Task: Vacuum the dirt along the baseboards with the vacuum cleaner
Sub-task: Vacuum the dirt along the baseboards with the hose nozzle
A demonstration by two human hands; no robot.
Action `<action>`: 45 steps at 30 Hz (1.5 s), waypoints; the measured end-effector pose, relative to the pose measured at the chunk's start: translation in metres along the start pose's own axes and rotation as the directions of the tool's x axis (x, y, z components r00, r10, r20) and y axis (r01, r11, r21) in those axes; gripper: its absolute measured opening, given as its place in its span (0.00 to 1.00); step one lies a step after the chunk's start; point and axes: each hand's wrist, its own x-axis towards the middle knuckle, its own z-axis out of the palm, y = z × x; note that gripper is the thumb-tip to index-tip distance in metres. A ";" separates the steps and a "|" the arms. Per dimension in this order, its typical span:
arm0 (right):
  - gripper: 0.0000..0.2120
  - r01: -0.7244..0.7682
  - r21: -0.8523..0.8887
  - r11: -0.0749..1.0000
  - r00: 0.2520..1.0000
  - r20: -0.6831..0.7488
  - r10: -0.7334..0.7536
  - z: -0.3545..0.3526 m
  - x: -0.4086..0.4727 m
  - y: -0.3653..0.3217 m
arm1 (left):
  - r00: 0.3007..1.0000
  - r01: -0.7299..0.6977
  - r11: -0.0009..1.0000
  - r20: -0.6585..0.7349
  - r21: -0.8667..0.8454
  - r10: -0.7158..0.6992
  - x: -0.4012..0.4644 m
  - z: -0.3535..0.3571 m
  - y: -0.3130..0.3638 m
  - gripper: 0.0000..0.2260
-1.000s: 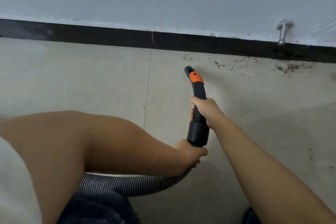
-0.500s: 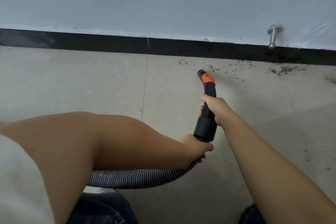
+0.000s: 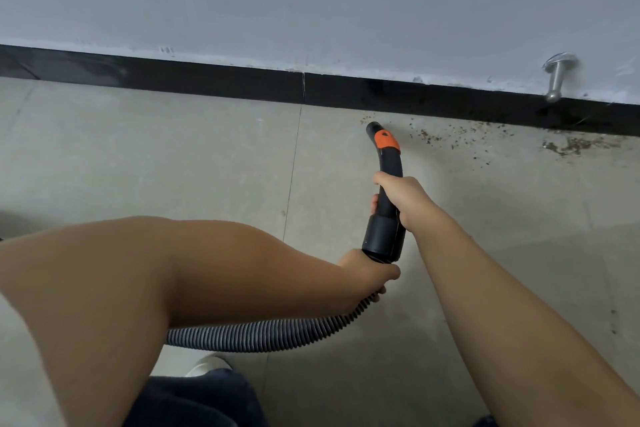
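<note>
Where my view begins, nearest me: dark trouser fabric (image 3: 194, 399) and a pale shoe tip (image 3: 211, 365). Next, ribbed grey hose (image 3: 263, 335), running right and up into my left hand (image 3: 372, 274), whose fingers are curled tight round the hose just below the black cuff. Above that, my right hand (image 3: 403, 198), fingers wrapped closed round the curved black wand (image 3: 389, 167). Orange clip near the wand's tip. Nozzle mouth (image 3: 373, 127) at the floor tile (image 3: 173, 156), close to the black baseboard (image 3: 207, 80). Dirt (image 3: 568, 146) scattered rightward along the baseboard. Metal doorstop (image 3: 556, 80) on the wall.
</note>
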 end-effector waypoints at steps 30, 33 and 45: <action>0.06 -0.002 -0.044 0.999 1.000 0.025 0.003 0.009 0.013 -0.026 | 0.999 -0.033 0.995 -0.030 -0.089 0.031 0.010 -0.009 0.018 0.10; 0.06 -0.014 -0.033 0.999 1.000 0.016 0.015 0.007 0.009 -0.020 | 1.000 -0.026 0.997 -0.010 -0.069 0.025 0.005 -0.008 0.013 0.11; 0.07 -0.066 0.147 0.987 0.994 -0.079 0.078 -0.026 -0.007 0.010 | 0.998 -0.007 0.997 0.066 0.070 0.003 -0.002 0.010 0.001 0.14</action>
